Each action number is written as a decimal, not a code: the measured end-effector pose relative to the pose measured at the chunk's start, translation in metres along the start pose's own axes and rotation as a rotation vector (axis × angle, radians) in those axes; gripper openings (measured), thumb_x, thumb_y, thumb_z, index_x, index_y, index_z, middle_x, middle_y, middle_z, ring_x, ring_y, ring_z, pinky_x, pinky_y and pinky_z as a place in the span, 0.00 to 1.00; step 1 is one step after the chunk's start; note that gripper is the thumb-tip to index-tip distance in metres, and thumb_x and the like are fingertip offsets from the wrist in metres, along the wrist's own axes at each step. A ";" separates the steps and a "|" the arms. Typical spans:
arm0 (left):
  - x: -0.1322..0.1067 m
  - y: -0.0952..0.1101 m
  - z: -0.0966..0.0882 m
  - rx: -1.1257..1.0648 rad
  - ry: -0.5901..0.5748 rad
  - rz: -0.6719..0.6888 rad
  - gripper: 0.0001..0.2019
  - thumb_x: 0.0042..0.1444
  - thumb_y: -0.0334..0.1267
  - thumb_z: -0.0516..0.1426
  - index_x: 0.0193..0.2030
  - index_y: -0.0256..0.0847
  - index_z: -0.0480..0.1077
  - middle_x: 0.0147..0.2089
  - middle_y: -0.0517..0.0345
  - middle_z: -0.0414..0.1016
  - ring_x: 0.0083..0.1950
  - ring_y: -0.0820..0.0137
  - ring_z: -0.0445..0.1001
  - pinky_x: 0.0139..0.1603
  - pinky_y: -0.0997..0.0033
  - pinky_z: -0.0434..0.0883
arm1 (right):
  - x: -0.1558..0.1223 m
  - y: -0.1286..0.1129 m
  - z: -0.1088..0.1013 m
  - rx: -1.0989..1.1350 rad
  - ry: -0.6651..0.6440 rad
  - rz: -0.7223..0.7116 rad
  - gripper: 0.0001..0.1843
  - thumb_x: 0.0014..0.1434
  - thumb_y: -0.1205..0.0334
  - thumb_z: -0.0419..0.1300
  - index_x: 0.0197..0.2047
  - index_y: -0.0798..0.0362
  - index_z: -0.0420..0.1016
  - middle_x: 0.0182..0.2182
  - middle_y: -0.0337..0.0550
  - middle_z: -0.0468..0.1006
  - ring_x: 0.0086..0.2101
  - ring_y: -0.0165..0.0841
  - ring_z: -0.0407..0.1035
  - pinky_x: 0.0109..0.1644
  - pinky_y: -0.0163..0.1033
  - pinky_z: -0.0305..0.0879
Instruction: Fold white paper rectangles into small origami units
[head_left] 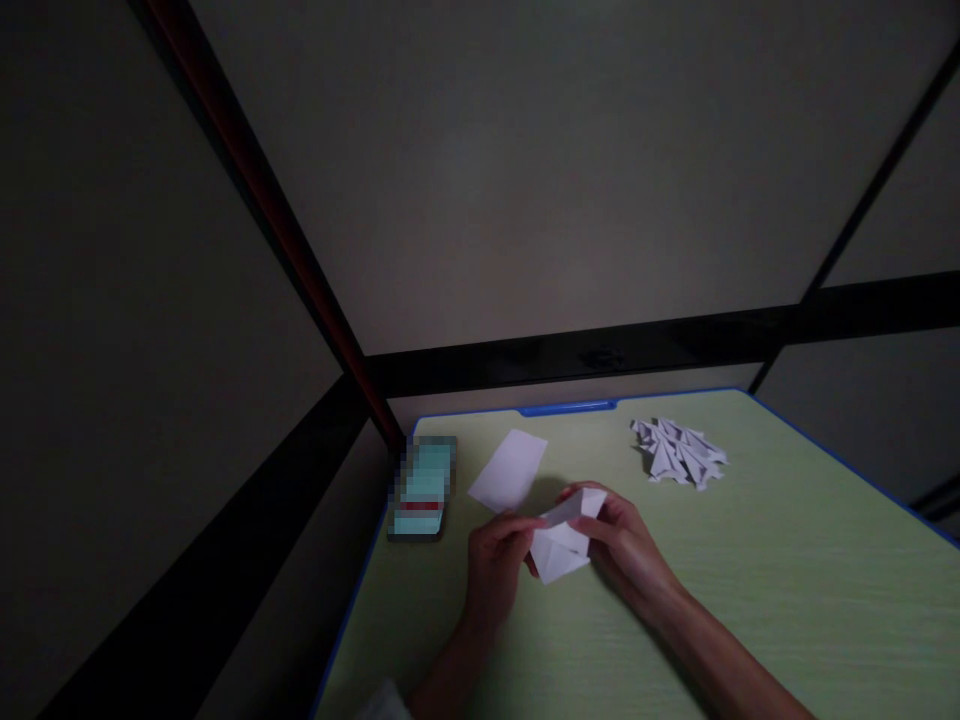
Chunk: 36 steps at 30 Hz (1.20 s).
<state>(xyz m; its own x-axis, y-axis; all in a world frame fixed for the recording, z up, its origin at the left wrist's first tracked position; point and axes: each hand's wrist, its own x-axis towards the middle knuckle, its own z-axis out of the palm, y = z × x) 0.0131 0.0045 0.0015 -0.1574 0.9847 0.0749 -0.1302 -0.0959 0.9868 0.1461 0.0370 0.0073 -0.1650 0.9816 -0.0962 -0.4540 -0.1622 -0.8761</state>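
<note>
A partly folded sheet of white paper [559, 552] is held between my two hands above the green table. My left hand [498, 560] pinches its left edge, thumb and fingers closed on it. On the other side my right hand [616, 535] grips the paper's right part, with the thumb on top and the fingers behind. Creases and a raised flap show along the upper side of the paper. Just beyond my left hand lies a flat white sheet of paper [511, 468]. Some of my fingers are hidden behind the folded piece.
A heap of folded white paper pieces [679, 452] rests at the back right of the green table [757, 580]. At the left edge lies a phone [424, 490], its screen pixelated. A blue handle [568, 408] runs along the far rim, close to the wall [570, 200].
</note>
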 end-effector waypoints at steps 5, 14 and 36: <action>0.003 0.000 -0.004 -0.004 0.039 -0.003 0.06 0.39 0.33 0.54 0.20 0.35 0.73 0.20 0.60 0.66 0.20 0.78 0.60 0.19 0.80 0.57 | 0.008 -0.009 -0.015 -0.268 -0.159 -0.281 0.11 0.36 0.75 0.61 0.25 0.52 0.75 0.30 0.40 0.73 0.30 0.30 0.66 0.31 0.32 0.60; 0.004 0.003 -0.001 0.061 0.085 -0.093 0.08 0.34 0.31 0.59 0.25 0.35 0.69 0.19 0.63 0.67 0.22 0.76 0.65 0.22 0.80 0.60 | 0.004 -0.006 -0.015 -0.554 -0.365 -0.419 0.10 0.41 0.77 0.56 0.24 0.54 0.75 0.31 0.44 0.71 0.31 0.31 0.66 0.31 0.33 0.60; 0.005 -0.004 -0.001 0.216 0.189 -0.126 0.03 0.32 0.28 0.59 0.20 0.32 0.71 0.17 0.57 0.72 0.19 0.73 0.67 0.20 0.77 0.62 | -0.003 -0.005 -0.013 -1.074 -0.544 -0.579 0.12 0.56 0.64 0.49 0.36 0.53 0.73 0.39 0.47 0.72 0.40 0.33 0.66 0.44 0.36 0.61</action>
<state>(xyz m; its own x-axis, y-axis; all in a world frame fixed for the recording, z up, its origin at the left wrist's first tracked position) 0.0118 0.0098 -0.0026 -0.3352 0.9404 -0.0574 0.0475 0.0778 0.9958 0.1603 0.0362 0.0053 -0.6236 0.6762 0.3924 0.2918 0.6670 -0.6856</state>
